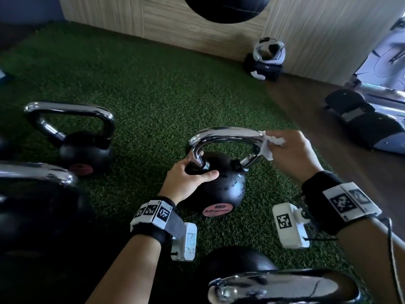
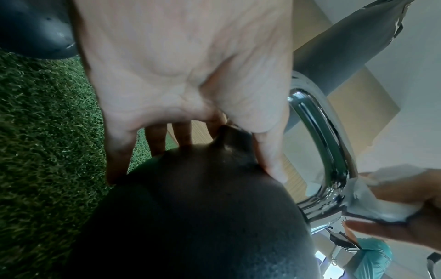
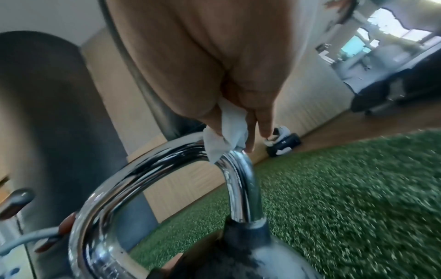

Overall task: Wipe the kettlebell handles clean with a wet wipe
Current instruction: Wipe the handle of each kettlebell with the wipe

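A black kettlebell [image 1: 221, 189] with a chrome handle [image 1: 228, 133] stands on the green turf in the middle. My left hand [image 1: 190, 178] grips the ball at the foot of the handle's left leg, thumb across the front. My right hand [image 1: 291, 152] pinches a white wet wipe [image 1: 268, 145] against the handle's right bend. The left wrist view shows the left hand [image 2: 186, 90] over the dark ball [image 2: 190, 217], with the wipe [image 2: 372, 198] on the chrome handle [image 2: 329, 151]. In the right wrist view the wipe [image 3: 224, 139] sits at the top of the handle's curve [image 3: 181, 156].
A second kettlebell [image 1: 81, 137] stands at the left, a larger one [image 1: 32, 205] at the near left, and another handle [image 1: 285, 286] at the bottom. A punching bag [image 1: 225, 7] hangs above. A headset on a case [image 1: 266, 60] lies by the wooden wall. Gym machines [image 1: 372, 119] stand right.
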`<state>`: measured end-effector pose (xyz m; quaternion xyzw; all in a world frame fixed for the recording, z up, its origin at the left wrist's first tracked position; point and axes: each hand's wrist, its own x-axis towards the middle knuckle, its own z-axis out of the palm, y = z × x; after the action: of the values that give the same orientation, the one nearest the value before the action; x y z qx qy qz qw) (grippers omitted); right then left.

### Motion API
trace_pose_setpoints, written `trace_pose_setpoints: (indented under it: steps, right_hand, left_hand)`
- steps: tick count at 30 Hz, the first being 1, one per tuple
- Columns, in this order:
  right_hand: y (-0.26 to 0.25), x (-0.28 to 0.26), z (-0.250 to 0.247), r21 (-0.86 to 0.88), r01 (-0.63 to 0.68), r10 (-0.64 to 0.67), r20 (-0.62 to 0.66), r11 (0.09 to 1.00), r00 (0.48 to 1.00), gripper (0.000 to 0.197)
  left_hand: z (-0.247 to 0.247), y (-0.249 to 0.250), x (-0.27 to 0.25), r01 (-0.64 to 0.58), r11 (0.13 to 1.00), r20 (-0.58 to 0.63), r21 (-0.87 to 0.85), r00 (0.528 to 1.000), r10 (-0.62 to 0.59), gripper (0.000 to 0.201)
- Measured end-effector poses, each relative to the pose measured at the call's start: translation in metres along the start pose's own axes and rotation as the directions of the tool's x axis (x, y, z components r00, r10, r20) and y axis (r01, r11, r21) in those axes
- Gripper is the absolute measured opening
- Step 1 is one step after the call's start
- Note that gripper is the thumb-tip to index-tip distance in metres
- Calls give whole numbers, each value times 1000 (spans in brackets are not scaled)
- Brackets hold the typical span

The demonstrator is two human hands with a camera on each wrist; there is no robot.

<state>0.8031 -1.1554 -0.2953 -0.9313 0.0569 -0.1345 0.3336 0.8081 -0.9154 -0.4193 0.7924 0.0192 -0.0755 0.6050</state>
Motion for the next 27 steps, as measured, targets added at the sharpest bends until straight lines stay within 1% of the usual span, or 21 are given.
trace_pose_setpoints:
  steps: [2,4,6,7,9,10,12,14,16,18,20,21,22,23,24,25,26,27]
  right_hand:
    - [7,0,0,20,-22,22,10,1000,1000,29]
    - [11,-2,2,42,-5,5,3,999,1000,31]
    - [16,-3,3,82,-5,4,12,997,1000,29]
    - [17,-4,4,133,-39,35,38,990,999,26]
    - [18,-5,4,256,-147,108,160,955,981,21]
    - [18,-5,4,299,-193,128,224,934,966,19]
    - [18,-5,2,375,-247,136,296,893,945,17]
    - [19,-6,1,424,-257,134,299,869,945,16]
    - [19,-7,2,435,-255,132,293,863,947,12]
    - [23,-6,8,385,-312,177,347,869,921,9]
    - [30,-8,19,310,-385,216,463,869,860,17]
    - [33,-10,25,277,-399,218,509,874,833,16]
    - [35,-11,30,248,-393,215,532,885,819,10]
    - [38,-12,33,222,-370,208,529,902,823,12]
    - [40,-11,34,191,-348,205,524,918,827,20]
    - [39,-11,31,120,-306,202,523,944,828,23]
    - [37,-11,26,17,-237,194,523,971,830,20]
    - [34,-11,20,-75,-162,177,533,984,828,17]
  left_hand:
    - [0,0,-1,-7,1000,-6,-3,1000,7,52]
    - [1,-1,-1,-4,1000,-5,-7,1000,4,60]
    - [2,-2,0,1,1000,-2,-14,1000,-1,60]
    - [2,-2,0,-4,1000,-2,-17,1000,4,60]
    - [2,-1,-2,-5,1000,-3,-27,1000,5,57]
    - [1,1,-4,-3,999,-5,-34,1000,3,53]
    - [1,3,-6,1,999,-1,-42,1000,-1,45]
    - [0,5,-7,-2,999,6,-35,1000,2,44]
    - [-1,5,-6,-5,1000,7,-11,1000,5,47]
    - [-1,5,-5,-3,1000,3,6,1000,3,49]
    - [-1,5,-6,-16,1000,-5,15,1000,16,49]
    - [-2,7,-8,-21,999,-5,24,1000,21,48]
    - [-3,11,-10,-23,999,1,44,1000,23,46]
    - [-4,16,-13,-22,996,12,92,1000,21,46]
    - [-6,22,-17,-13,985,25,173,1000,9,46]
    - [-10,29,-21,2,957,31,290,999,-11,49]
    - [-14,36,-25,19,902,34,431,999,-37,52]
    - [-19,45,-31,40,826,25,562,998,-65,52]
